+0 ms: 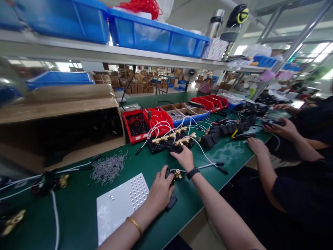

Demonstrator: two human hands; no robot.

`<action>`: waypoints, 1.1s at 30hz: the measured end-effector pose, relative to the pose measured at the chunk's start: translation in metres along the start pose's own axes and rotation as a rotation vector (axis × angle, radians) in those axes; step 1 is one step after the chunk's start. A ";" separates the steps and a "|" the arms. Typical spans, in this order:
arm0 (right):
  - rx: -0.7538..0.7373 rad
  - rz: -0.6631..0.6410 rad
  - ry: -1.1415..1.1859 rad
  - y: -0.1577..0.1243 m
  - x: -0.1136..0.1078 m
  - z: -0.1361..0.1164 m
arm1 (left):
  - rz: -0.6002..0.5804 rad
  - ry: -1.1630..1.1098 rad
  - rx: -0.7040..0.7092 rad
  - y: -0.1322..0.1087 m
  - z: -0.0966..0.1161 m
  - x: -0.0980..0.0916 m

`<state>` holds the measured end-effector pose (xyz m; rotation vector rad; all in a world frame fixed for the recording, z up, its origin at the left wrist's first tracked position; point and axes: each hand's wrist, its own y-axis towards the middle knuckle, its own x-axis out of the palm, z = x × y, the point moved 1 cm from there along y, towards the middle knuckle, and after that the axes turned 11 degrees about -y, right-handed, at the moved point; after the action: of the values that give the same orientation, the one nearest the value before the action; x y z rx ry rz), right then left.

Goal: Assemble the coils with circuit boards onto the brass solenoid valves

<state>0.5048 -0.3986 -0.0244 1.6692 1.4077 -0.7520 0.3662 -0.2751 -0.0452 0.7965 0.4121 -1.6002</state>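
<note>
My left hand (160, 190) is closed round a small black part with a brass fitting (178, 173) at the near edge of the green table (78, 208). My right hand (185, 157), with a dark watch at the wrist, reaches forward and rests on a black part (176, 149) in a row of black parts with brass fittings and white wires (171, 139). Whether those fingers grip the part is hidden. A white plate with rows of holes (122, 203) lies left of my left hand. A heap of small metal pins (108, 168) lies beyond the plate.
An open cardboard box (59, 128) lies on its side at left. Red bins (147, 123) and partitioned trays stand behind the parts. Blue bins (156, 34) sit on the shelf above. A co-worker's hands (281, 129) handle black parts at right. More wired parts (49, 182) lie far left.
</note>
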 end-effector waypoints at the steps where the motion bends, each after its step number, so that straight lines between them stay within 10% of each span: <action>1: 0.029 -0.005 -0.039 -0.003 0.004 0.005 | 0.011 -0.016 -0.009 -0.003 -0.001 0.000; 11: 0.000 -0.013 -0.192 -0.020 -0.005 0.009 | 0.239 -0.334 -0.246 0.003 -0.017 0.006; 17: -0.239 -0.018 0.036 -0.102 -0.037 0.014 | 0.320 -0.504 -0.382 0.008 -0.032 -0.014; 24: -0.419 -0.343 -0.279 -0.186 -0.012 -0.013 | 0.579 -1.107 -0.367 -0.004 -0.027 -0.091; 33: -0.419 -0.293 -0.436 -0.149 0.009 -0.020 | 0.969 -1.265 -0.066 -0.066 0.004 -0.221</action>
<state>0.3596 -0.3690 -0.0518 0.9230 1.3859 -0.8503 0.3064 -0.1057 0.0998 -0.1965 -0.7406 -0.8667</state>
